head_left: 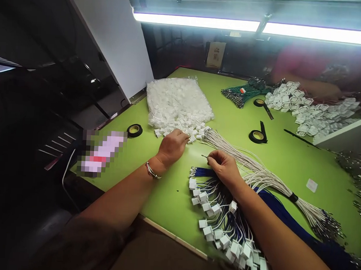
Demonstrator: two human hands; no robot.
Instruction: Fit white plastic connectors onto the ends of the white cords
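Note:
My left hand (172,146), a bracelet at its wrist, is closed with the fingertips at the edge of a loose pile of small white connector housings (181,125). Whether one is between the fingers I cannot make out. Thumb and forefinger of my right hand (224,166) pinch a wire (204,155), its metal terminal end poking out to the left. Beneath that hand and forearm lie dark blue wires (204,172) and white wires fitted with white housings (220,234). A long bundle of white wires (266,171), bound with black tape, runs from beside the pile toward the lower right.
Behind the pile sits a clear bag of white housings (176,96). Black tape rolls (134,130) lie on the green tabletop (162,198). Green wires (243,92) and heaped white-ended parts (291,98) are at the back. A white panel (347,129) borders the right.

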